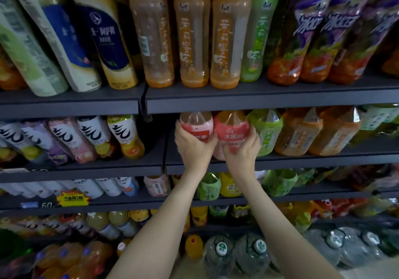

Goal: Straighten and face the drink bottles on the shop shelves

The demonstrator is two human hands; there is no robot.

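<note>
Two pink-labelled drink bottles stand side by side on the second shelf [302, 159]. My left hand [193, 146] grips the left pink bottle [197, 125] around its lower body. My right hand [243, 149] grips the right pink bottle [231, 127], whose label with white characters faces outward. Both arms reach up from the bottom of the view. The bottoms of both bottles are hidden behind my hands.
A green bottle [267, 129] and orange bottles [300, 131] stand right of my hands. A gap lies left of the pink bottles, then several tilted bottles [125, 136]. The top shelf [237, 99] holds tall orange bottles [194, 41]. Lower shelves and large water jugs [250, 255] lie below.
</note>
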